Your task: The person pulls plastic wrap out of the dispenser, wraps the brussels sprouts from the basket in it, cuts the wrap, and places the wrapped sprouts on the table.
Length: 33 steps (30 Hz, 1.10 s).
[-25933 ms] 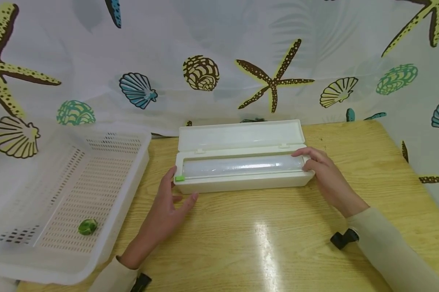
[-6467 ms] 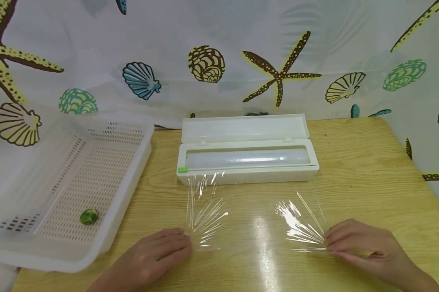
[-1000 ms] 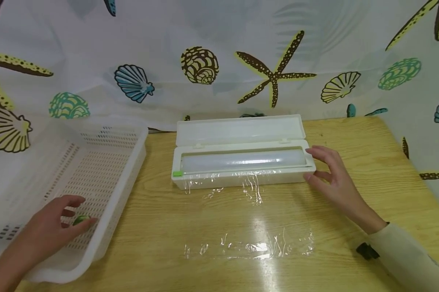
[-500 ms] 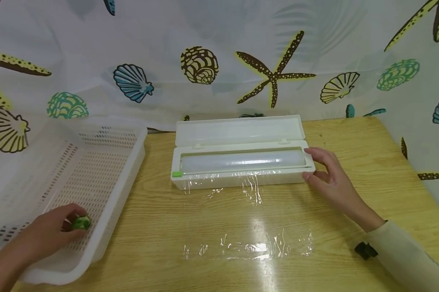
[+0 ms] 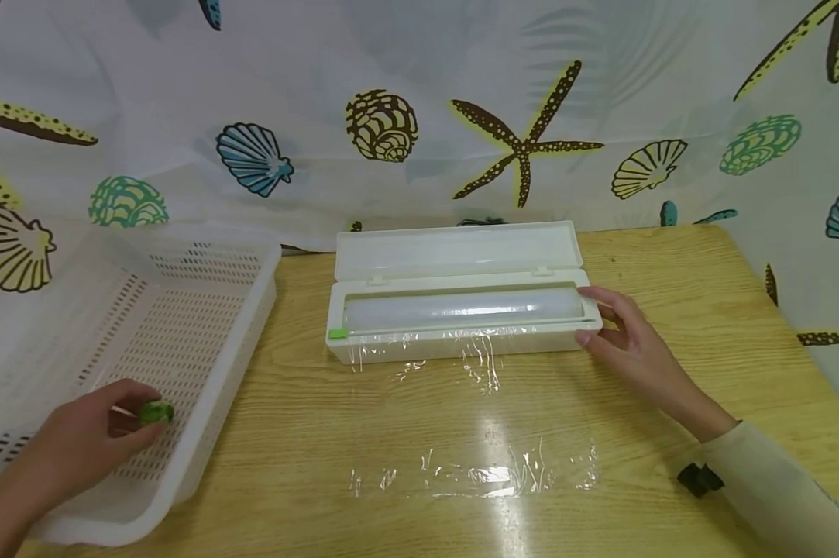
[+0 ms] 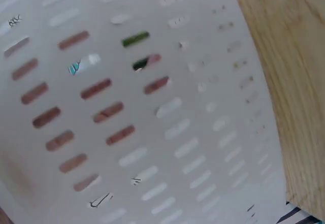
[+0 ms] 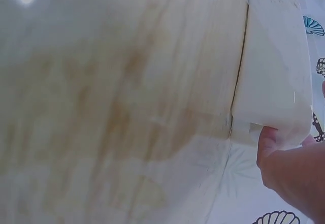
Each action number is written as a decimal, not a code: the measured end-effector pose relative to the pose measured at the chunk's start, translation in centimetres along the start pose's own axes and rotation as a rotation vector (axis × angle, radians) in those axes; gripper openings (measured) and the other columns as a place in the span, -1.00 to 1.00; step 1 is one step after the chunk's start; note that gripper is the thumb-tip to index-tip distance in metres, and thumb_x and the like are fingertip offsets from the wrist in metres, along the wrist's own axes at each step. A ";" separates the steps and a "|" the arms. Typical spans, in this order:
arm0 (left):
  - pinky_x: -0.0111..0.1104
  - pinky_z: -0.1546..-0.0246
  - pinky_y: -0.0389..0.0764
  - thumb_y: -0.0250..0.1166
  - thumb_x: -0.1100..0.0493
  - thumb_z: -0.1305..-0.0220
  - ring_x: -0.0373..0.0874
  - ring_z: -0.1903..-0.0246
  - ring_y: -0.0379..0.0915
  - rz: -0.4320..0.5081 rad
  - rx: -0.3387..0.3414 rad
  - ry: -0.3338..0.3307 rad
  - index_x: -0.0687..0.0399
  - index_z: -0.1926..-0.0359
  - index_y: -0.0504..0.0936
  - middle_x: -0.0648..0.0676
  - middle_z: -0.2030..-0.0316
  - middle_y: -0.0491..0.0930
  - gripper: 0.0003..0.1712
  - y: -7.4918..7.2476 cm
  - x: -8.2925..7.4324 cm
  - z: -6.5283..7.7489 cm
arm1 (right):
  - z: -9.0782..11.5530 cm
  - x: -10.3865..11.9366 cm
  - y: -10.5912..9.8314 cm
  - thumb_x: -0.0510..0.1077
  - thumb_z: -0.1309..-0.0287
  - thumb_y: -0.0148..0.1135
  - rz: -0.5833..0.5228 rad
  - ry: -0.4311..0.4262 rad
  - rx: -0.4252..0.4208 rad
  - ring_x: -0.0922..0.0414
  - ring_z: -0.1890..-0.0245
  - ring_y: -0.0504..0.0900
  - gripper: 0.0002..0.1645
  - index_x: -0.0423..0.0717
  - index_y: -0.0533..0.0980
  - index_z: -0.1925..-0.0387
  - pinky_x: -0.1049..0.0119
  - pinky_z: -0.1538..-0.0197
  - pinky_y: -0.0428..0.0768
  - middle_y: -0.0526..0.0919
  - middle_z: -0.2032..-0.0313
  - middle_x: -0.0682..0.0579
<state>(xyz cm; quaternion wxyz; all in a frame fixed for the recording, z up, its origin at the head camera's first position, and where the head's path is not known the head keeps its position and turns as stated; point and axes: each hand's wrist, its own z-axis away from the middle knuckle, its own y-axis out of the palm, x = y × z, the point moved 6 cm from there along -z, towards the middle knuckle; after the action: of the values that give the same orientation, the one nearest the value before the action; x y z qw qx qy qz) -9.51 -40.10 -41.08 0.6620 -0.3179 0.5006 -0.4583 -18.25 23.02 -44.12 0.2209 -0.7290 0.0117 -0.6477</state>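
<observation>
Backdrop of white cloth (image 5: 307,70), printed with starfish and seashells in brown, yellow, teal and blue, hung behind a pale wood-grain table (image 5: 698,349). At the table's left side, a deep rectangular basket of slotted white plastic (image 5: 245,372). Just right of it, near the far edge, a long white plastic box (image 5: 461,284), hinged lid (image 5: 461,252) tipped back. From the box's front down onto the wood, a sheet of clear plastic film (image 5: 475,426), wrinkled and glinting along the near edge. Inside the box, lying lengthwise, a glossy whitish roll of film (image 5: 461,308). On the right arm, a cream sleeve (image 5: 768,480).

At the box's right end, a right hand (image 5: 642,356) clamped on the corner, fingers at the rim, thumb against the front. Inside the basket, a left hand (image 5: 87,434) with fingers and thumb pinched round a small, rounded green vegetable (image 5: 157,412), near the basket's right wall; contact with the slotted floor impossible to tell. Seen from the left wrist, patches of green through the slots. Smallest, at the box's front left corner, a bright green tab (image 5: 338,334).
</observation>
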 end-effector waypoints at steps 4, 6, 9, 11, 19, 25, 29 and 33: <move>-0.37 0.42 0.63 0.51 0.13 -0.46 -0.03 0.22 0.69 0.063 -0.083 -0.003 0.36 -0.22 0.60 0.26 0.03 0.72 -0.50 -0.2 -1.1 0.7 | -0.1 -0.1 -0.1 -0.20 -0.63 0.24 0.011 0.013 0.000 -0.27 -0.56 0.25 -0.29 -0.06 0.24 -0.65 0.59 -0.29 0.46 0.12 -0.63 -0.13; -0.41 0.45 0.59 0.50 0.11 -0.48 -0.09 0.24 0.66 0.076 -0.131 -0.005 0.33 -0.25 0.59 0.24 0.05 0.73 -0.49 -0.2 -1.7 1.1 | -0.2 -0.1 -0.2 -0.19 -0.63 0.24 0.008 0.014 0.000 -0.26 -0.56 0.25 -0.28 -0.05 0.23 -0.66 0.60 -0.30 0.45 0.11 -0.63 -0.13; -0.42 0.48 0.59 0.50 0.14 -0.47 -0.19 0.30 0.66 0.094 -0.219 0.007 0.28 -0.26 0.60 0.22 0.09 0.75 -0.52 -0.4 -2.7 1.6 | -0.3 -0.1 -0.2 -0.19 -0.64 0.24 0.008 0.014 -0.002 -0.26 -0.56 0.26 -0.25 -0.02 0.22 -0.69 0.61 -0.30 0.44 0.10 -0.64 -0.14; -0.45 0.48 0.58 0.51 0.17 -0.46 -0.30 0.33 0.63 0.106 -0.270 0.020 0.26 -0.26 0.60 0.22 0.10 0.75 -0.52 -0.5 -3.4 2.0 | -0.4 -0.2 -0.2 -0.18 -0.64 0.24 0.003 0.018 -0.001 -0.27 -0.55 0.26 -0.24 -0.01 0.21 -0.69 0.61 -0.28 0.45 0.10 -0.64 -0.14; -0.54 0.41 0.63 0.49 0.23 -0.48 -0.45 0.31 0.59 0.246 -0.324 0.019 0.25 -0.31 0.61 0.24 0.04 0.75 -0.52 -0.2 -5.5 3.0 | -0.4 -0.3 -0.4 -0.16 -0.65 0.22 0.002 0.035 -0.003 -0.28 -0.53 0.28 -0.25 0.01 0.20 -0.70 0.58 -0.22 0.52 0.12 -0.63 -0.13; -0.70 0.23 0.59 0.51 0.30 -0.44 -0.56 0.18 0.58 0.296 -0.360 0.090 0.22 -0.32 0.62 0.23 -0.05 0.73 -0.51 -0.1 -6.7 3.2 | -0.4 -0.1 -0.4 -0.15 -0.66 0.21 0.010 0.036 0.002 -0.28 -0.52 0.29 -0.25 0.00 0.20 -0.70 0.59 -0.22 0.51 0.13 -0.61 -0.15; -0.70 0.19 0.60 0.51 0.36 -0.41 -0.53 0.17 0.60 0.322 -0.416 0.118 0.19 -0.33 0.62 0.09 -0.05 0.71 -0.48 -0.3 -6.9 3.5 | -0.4 -0.4 -0.3 -0.13 -0.66 0.21 0.006 0.060 0.009 -0.27 -0.52 0.29 -0.24 0.01 0.19 -0.71 0.59 -0.22 0.51 0.11 -0.63 -0.14; -0.71 0.14 0.59 0.51 0.43 -0.37 -0.48 0.16 0.61 0.355 -0.482 0.144 0.19 -0.35 0.62 -0.10 -0.03 0.66 -0.43 -0.6 -7.1 3.7 | -0.4 -0.6 -0.3 -0.11 -0.66 0.21 0.017 0.068 0.009 -0.25 -0.53 0.29 -0.23 0.04 0.18 -0.72 0.61 -0.24 0.47 0.09 -0.66 -0.11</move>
<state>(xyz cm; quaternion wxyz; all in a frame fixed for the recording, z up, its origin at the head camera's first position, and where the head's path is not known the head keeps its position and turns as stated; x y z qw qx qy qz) -6.70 -33.90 -36.77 0.6002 -0.3399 0.6883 -0.2247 -18.82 23.38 -44.59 0.2290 -0.7056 0.0224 -0.6702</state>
